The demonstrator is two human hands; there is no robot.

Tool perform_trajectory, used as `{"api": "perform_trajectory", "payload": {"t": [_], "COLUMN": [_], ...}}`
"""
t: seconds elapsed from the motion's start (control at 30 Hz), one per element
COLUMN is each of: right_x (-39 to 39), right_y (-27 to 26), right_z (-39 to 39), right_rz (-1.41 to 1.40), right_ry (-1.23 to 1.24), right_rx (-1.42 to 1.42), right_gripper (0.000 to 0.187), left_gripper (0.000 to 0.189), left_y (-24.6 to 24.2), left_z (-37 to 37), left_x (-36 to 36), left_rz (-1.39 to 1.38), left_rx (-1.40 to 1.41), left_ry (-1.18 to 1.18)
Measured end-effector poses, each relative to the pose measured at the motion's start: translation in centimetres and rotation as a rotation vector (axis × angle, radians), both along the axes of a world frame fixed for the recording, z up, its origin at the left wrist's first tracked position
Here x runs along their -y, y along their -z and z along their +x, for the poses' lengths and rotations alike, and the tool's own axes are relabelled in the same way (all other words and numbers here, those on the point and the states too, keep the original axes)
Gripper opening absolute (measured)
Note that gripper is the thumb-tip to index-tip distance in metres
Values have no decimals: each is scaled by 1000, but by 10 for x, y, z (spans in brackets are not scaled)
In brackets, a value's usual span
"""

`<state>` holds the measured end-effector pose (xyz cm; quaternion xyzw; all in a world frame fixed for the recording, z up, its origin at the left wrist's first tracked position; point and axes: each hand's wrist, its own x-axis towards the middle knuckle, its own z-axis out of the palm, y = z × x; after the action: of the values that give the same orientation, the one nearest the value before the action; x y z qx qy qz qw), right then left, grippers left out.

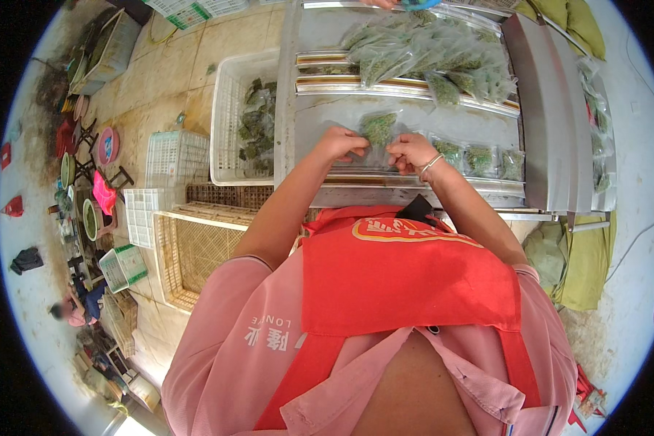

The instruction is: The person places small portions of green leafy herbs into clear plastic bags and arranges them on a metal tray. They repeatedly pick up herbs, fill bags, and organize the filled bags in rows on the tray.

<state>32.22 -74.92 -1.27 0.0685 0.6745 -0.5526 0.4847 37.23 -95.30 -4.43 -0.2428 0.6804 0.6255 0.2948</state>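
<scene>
Between my two hands is a clear plastic bag with green, peppercorn-like contents (379,128), over the grey metal surface of a machine (327,117). My left hand (344,144) is at the bag's left edge, its thumb and fingers pinched together. My right hand (411,153), with a bangle at the wrist, pinches the bag's lower right edge. Just right of my right hand, several similar filled bags lie in a row, among them one bag (480,159). Beyond my hands, a large heap of filled bags (430,52) lies across metal rails (327,82).
A white plastic crate (223,120) with dark green bags stands left of the machine. A metal hood (550,114) rises on the right, with more bags beyond it. A co-worker's hand (380,2) shows at the top edge. A yellowish crate (166,261) stands lower left; a person sits far left.
</scene>
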Motion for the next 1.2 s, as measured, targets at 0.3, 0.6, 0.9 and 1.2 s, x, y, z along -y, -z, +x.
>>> {"api": "perform_trajectory", "payload": {"t": [0.3, 0.6, 0.9, 1.2], "right_x": [-5, -10, -35, -29], "right_y": [-11, 15, 20, -10], "right_z": [-1, 47, 60, 42], "right_rz": [99, 490, 483, 345], "right_ry": [-189, -516, -642, -884], "right_rx": [-204, -1186, -1327, -1229], "right_gripper": [18, 17, 16, 10], "left_gripper": [21, 20, 20, 19], "left_y": [11, -13, -6, -9], "left_z": [6, 31, 24, 26], "left_x": [19, 6, 16, 14], "left_rz": [-104, -813, -706, -767], "left_rx": [-228, -481, -396, -458], "left_ry": [35, 461, 502, 542]}}
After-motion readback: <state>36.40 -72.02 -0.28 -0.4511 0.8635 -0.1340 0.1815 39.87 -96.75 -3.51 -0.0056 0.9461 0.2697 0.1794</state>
